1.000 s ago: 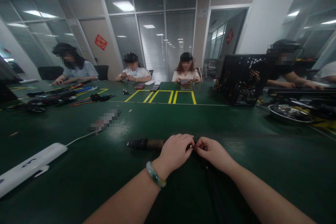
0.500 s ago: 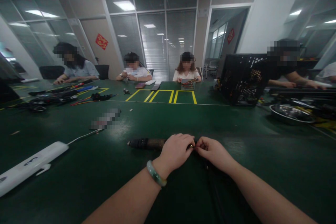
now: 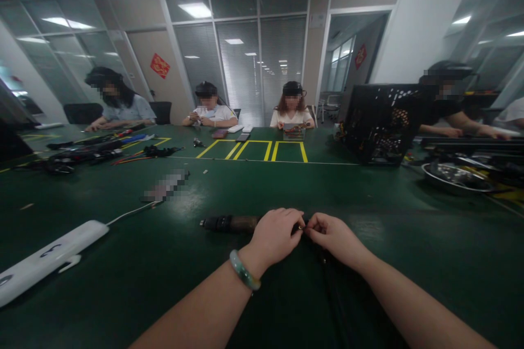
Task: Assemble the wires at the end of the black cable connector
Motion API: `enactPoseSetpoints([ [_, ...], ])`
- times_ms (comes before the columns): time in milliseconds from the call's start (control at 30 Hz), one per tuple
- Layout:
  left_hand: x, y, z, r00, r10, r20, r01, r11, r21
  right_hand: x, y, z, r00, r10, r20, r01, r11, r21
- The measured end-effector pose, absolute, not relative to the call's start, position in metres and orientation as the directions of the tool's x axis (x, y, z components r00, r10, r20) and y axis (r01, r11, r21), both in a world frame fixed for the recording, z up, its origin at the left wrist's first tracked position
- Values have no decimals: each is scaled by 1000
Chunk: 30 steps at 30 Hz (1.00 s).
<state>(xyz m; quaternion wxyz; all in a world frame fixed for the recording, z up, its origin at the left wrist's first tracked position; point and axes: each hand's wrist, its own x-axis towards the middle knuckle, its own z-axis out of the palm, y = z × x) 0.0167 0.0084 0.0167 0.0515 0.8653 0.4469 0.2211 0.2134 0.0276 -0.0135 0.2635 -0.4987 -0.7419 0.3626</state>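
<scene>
An electric screwdriver, black at its nose with a brownish body, lies across the green table, its metal tip toward the left. My left hand wraps over its rear end, with a green bangle on the wrist. Close against those fingertips, my right hand is closed in a pinch. A small shiny gold-coloured bit shows between the two hands; what the right fingers grip is mostly hidden. Below the right hand, a dark cable-like strip runs toward me, hard to see against the table.
A white power strip lies at left, its cord running to a blurred-out object. Cables pile up at far left. A black perforated computer case and a metal bowl stand at right. Several people sit around the table.
The whole view has shifted very slightly. Both hands keep the same place and grip at the rear of the screwdriver.
</scene>
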Motion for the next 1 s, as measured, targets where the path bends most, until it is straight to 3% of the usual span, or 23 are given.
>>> enactPoseSetpoints([
  [400,16,11,10,458,822,339,764,-559,323,214,30,-17,-372,928,35,534,245,-809],
  [1000,15,11,12,526,772,357,726,-626,283,212,23,-3,-367,930,-8,565,217,-796],
])
